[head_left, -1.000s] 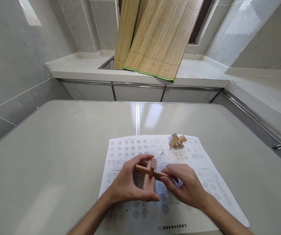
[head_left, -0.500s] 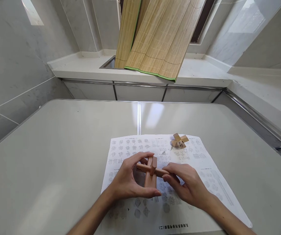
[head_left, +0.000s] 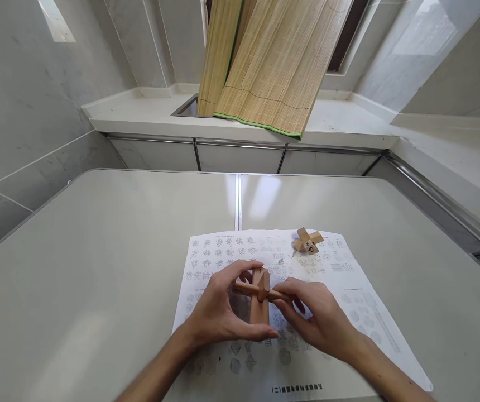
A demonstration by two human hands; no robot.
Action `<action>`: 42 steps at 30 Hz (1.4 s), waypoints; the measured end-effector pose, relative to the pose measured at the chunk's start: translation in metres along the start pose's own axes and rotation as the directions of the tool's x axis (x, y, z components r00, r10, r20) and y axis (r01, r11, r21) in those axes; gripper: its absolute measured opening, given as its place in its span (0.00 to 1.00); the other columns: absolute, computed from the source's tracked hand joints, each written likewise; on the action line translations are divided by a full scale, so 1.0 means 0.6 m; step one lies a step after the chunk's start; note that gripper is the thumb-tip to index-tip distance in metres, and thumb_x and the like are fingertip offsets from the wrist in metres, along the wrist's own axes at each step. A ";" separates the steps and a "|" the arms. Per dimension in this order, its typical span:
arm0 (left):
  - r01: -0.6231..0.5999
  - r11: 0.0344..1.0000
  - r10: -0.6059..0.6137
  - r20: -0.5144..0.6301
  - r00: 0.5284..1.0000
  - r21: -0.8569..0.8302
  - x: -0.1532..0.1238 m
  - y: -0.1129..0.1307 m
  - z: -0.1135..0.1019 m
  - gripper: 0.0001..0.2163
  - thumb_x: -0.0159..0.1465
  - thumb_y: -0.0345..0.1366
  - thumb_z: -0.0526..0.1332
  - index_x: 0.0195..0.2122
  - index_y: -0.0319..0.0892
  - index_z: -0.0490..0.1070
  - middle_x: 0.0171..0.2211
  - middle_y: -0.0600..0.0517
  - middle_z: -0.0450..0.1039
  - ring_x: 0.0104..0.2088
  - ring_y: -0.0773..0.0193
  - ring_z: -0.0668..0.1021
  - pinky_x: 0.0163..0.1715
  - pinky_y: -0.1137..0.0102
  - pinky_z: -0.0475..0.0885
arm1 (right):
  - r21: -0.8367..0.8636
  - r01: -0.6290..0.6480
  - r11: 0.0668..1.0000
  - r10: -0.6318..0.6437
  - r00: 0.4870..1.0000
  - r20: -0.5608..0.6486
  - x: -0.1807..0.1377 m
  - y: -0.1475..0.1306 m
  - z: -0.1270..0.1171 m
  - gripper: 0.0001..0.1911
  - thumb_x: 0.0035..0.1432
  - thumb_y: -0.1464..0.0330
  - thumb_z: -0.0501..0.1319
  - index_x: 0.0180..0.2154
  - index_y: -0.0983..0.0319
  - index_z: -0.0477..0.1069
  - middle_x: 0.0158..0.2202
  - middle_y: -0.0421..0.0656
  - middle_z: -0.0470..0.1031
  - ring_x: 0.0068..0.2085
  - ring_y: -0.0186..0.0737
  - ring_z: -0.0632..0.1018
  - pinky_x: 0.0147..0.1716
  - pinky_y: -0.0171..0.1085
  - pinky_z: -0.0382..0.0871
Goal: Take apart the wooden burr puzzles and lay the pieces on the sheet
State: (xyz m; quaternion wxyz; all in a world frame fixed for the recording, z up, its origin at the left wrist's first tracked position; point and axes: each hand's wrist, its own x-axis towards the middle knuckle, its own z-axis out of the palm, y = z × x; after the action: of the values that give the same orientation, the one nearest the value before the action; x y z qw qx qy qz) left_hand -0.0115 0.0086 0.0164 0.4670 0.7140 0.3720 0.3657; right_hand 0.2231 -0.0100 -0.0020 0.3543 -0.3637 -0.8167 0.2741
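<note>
Between my two hands is a wooden burr puzzle (head_left: pixel 260 310) of several interlocking bars, raised over a printed sheet (head_left: pixel 374 324). My left hand (head_left: pixel 223 312) grips its upright bar, fingers at the top and thumb at the lower end. A crossbar passes through the middle, and my right hand (head_left: pixel 313 312) pinches its right end between thumb and fingers. A short bar juts toward me at the crossing. Farther back on the sheet rests a second, lighter wooden puzzle (head_left: pixel 308 241) with a marked face.
The sheet, covered in small diagrams, lies on a pale glossy table (head_left: pixel 118 240) with a seam down its middle. Behind stand a white ledge (head_left: pixel 139 114) and a hanging bamboo blind (head_left: pixel 269 72). A metal rail (head_left: pixel 445 198) runs along the right.
My right hand has shifted slightly left along the crossbar, and the short bar at the crossing has turned a little. My left hand keeps its grip.
</note>
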 end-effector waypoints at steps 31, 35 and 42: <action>-0.241 0.893 0.268 -0.018 0.963 0.381 -0.002 -0.002 -0.001 0.44 0.48 0.53 0.80 0.62 0.49 0.62 0.51 0.47 0.77 0.48 0.52 0.80 0.50 0.58 0.78 | 0.024 0.066 0.998 -0.066 0.998 -0.014 0.005 0.003 -0.008 0.09 0.73 0.74 0.57 0.49 0.56 0.71 0.35 0.41 0.79 0.30 0.36 0.75 0.26 0.35 0.67; -0.284 0.821 0.338 -0.021 0.941 0.495 -0.005 -0.010 0.003 0.43 0.53 0.51 0.78 0.64 0.48 0.59 0.53 0.44 0.76 0.54 0.48 0.80 0.53 0.56 0.78 | 0.020 0.007 1.000 -0.006 0.999 -0.039 0.007 0.003 -0.005 0.10 0.73 0.73 0.56 0.51 0.56 0.70 0.46 0.46 0.79 0.41 0.41 0.80 0.34 0.38 0.75; -0.309 0.788 0.347 0.031 0.938 0.532 -0.007 -0.021 0.014 0.40 0.57 0.42 0.75 0.66 0.47 0.55 0.56 0.41 0.72 0.53 0.49 0.80 0.47 0.59 0.82 | 0.071 -0.039 0.997 0.044 0.997 -0.061 0.001 0.000 0.000 0.06 0.74 0.64 0.57 0.47 0.57 0.71 0.45 0.48 0.75 0.45 0.47 0.78 0.41 0.44 0.76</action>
State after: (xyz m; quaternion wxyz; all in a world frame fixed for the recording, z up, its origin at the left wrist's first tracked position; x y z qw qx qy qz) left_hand -0.0085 0.0051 0.0014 0.1689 0.8553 0.3441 0.3485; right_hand 0.2230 -0.0092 -0.0017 0.3865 -0.3764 -0.7873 0.2984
